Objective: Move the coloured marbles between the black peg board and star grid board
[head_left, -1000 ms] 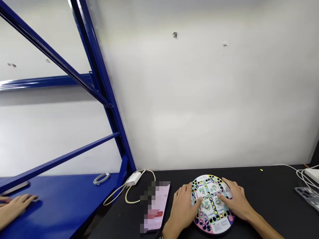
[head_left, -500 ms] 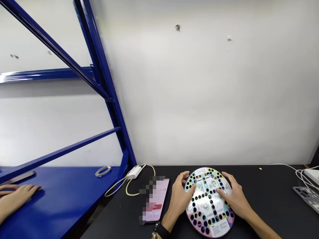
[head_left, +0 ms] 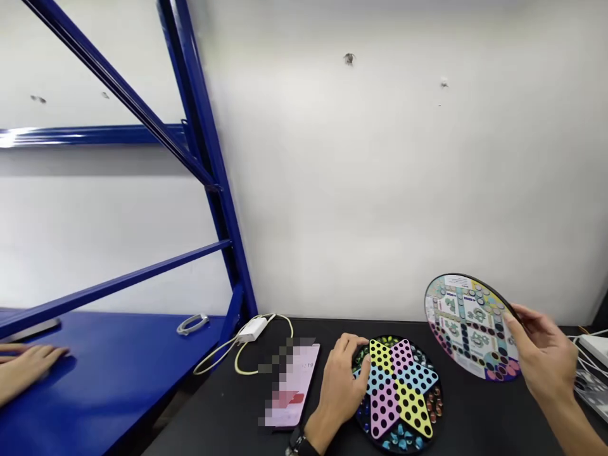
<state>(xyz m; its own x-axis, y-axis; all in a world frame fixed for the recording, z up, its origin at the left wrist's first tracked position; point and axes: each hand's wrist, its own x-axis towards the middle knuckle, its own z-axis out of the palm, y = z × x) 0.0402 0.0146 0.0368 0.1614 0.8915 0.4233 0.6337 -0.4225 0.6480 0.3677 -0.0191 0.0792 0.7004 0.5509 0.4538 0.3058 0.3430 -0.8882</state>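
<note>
A round Chinese checkers board (head_left: 394,381) lies on the black desk, with a star of yellow, pink and blue perforated fields. Coloured marbles fill the pockets around the star. My left hand (head_left: 342,379) grips the board's left rim, thumb on the near side and fingers curled along the edge. Up and to the right, my right hand (head_left: 546,348) holds a round printed game lid (head_left: 468,345) by its right edge. The lid is tilted, off the desk and apart from the board. Its face carries rows of dark holes and coloured panels.
A phone (head_left: 297,386), partly blurred out, lies left of my left hand. Behind it sits a white charger (head_left: 253,329) with a cable. A co-worker's hand (head_left: 35,370) rests on the blue table (head_left: 118,380). White cables (head_left: 586,354) and a dark device (head_left: 593,387) are at the right.
The printed lid has come off the board and moved up and right in my right hand. The star board and marbles beneath now show. My left hand stays at the left rim.
</note>
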